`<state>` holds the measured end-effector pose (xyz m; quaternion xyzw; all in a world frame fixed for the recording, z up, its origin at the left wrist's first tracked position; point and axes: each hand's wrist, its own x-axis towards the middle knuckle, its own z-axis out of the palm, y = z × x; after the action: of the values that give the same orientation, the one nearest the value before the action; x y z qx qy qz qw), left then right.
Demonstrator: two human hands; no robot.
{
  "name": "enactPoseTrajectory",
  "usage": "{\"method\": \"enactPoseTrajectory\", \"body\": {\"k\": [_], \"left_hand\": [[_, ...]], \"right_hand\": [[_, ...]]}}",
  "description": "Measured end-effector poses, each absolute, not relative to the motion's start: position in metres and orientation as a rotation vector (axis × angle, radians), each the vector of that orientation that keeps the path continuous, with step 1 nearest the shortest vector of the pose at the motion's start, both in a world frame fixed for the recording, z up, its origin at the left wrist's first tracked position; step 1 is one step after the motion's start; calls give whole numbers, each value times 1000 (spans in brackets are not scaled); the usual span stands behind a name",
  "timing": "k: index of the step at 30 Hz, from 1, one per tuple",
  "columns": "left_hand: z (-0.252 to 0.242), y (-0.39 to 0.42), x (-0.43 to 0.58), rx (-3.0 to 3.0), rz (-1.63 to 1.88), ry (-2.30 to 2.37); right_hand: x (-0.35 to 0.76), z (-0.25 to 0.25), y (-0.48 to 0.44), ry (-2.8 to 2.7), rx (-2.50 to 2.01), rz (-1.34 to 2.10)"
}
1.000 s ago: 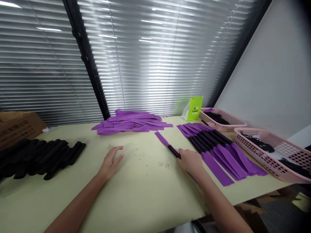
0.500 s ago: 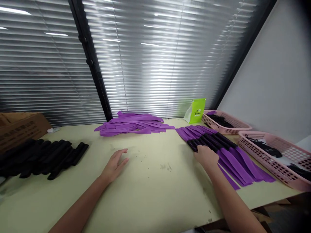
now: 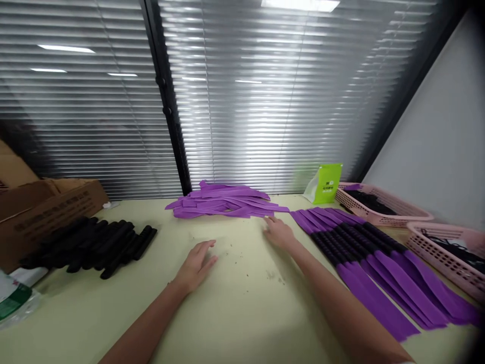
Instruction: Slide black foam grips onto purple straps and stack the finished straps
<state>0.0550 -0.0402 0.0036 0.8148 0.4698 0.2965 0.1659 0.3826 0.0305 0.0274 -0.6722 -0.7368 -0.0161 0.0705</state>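
My left hand (image 3: 195, 268) hovers over or rests on the middle of the pale table, thumb and fingers apart, holding nothing. Further forward, my right hand (image 3: 278, 231) reaches with loosely stretched fingers close to the front of a loose pile of flat purple strips (image 3: 227, 199); no strip shows in it. To its right lies a row of purple strips with black ribbed sleeves (image 3: 348, 242) around their middles, laid side by side and overlapping. At the left is a heap of black foam-like tubes (image 3: 102, 245).
A brown cardboard box (image 3: 56, 212) stands at the far left, with a clear plastic wrapping (image 3: 17, 301) in front of it. A green and white pouch (image 3: 326, 184) stands at the back right. Two pink baskets hold black items: a rear basket (image 3: 394, 210) and a nearer basket (image 3: 428, 247).
My right hand has left the sleeved purple strips and moved left and forward toward the loose pile. The view has turned slightly left. My left hand keeps about the same open pose.
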Motion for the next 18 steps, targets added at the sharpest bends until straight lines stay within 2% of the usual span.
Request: {"method": "enactPoseTrajectory", "body": {"k": [4,9,12,15,18], "left_hand": [[2,-39,54,2335,872,1330],[-1,-38,52,2406,897,1361],[-2,-35,47,2498,1028,1456],[1,-34,41,2591,1288,1580],[6,-36,39,2736,1340,1598]], "right_hand": [[342,26,75,-2326,-1868,-50],[281,49,94,-2422,-1822,-89],[239,62,63,-2588,-1612,-106],[213,71,8,-2748,-1030,-160],[221,80,-29,-2702,-1042,-17]]}}
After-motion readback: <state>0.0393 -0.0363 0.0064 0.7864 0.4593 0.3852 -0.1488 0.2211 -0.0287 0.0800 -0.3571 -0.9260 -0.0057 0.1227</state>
